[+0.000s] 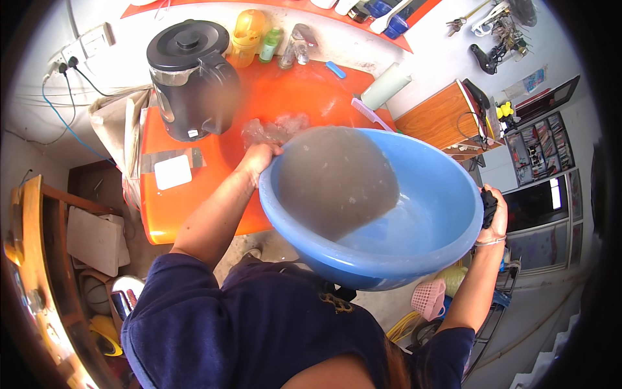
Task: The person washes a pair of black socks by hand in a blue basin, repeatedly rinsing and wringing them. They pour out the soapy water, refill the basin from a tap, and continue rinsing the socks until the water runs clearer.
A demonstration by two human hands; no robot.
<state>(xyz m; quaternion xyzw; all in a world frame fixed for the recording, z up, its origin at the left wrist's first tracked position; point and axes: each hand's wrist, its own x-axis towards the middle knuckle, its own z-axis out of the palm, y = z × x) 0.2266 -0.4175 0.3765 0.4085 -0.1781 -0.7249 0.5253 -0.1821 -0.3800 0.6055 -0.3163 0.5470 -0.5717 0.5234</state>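
Note:
A large blue plastic basin (pixel 440 189) is held up in front of my body, tilted down to the left. Murky grey water (pixel 335 182) with a few bits of foam pools in its left half, while the right part of its floor shows bare. My left hand (pixel 261 163) grips the rim at the left, over the edge of the orange table (pixel 194 214). At the right side of the rim is my right hand (pixel 496 214), with a bunched black cloth item (pixel 489 209) between palm and basin. The fingers under the rim are hidden.
On the table stand a black-lidded kettle (pixel 187 87), a yellow bottle (pixel 247 39), a green bottle (pixel 270 44), a paper roll (pixel 386 86) and crumpled clear plastic (pixel 274 129). A purple comb (pixel 371 114) lies behind the basin. A pink basket (pixel 428 299) sits low at the right.

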